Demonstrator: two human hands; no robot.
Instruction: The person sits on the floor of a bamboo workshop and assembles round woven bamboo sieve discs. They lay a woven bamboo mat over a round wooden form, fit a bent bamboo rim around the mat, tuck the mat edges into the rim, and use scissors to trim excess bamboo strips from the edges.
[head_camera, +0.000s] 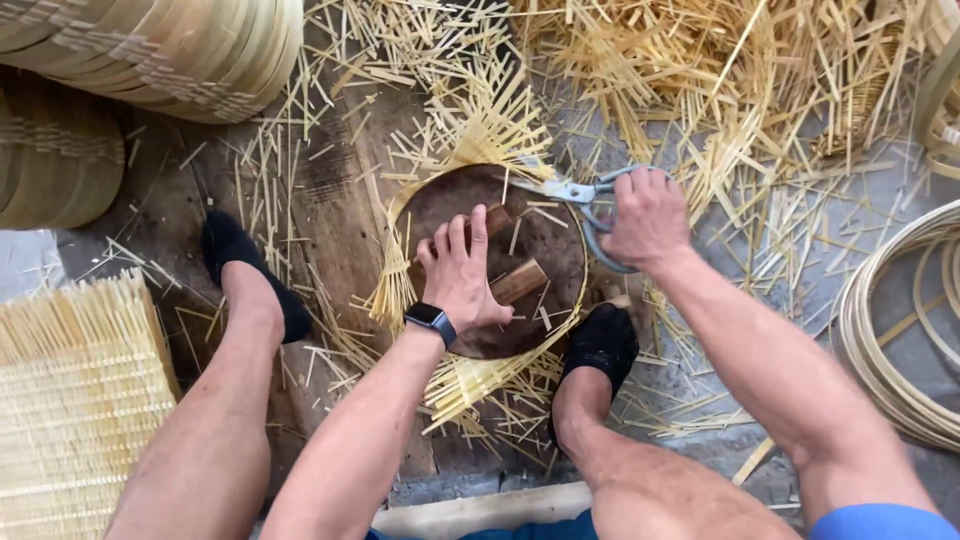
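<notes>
My left hand (461, 268), with a dark smartwatch on the wrist, presses flat on a round dark wooden disc (545, 245) that has two wooden blocks on top. The disc lies over a woven bamboo mat (470, 385) whose loose strip ends stick out around its edge. My right hand (648, 217) grips large grey shears (575, 192), their blades pointing left at the disc's far rim, among the strips. My right foot in a black sock (602, 340) rests at the disc's near right edge.
Stacked bamboo hoops (170, 50) stand at the upper left, and coiled bamboo rings (895, 340) lie at the right. A square woven mat (75, 400) lies at the lower left. Cut bamboo strips litter the floor. My left foot (240, 265) rests on wooden boards.
</notes>
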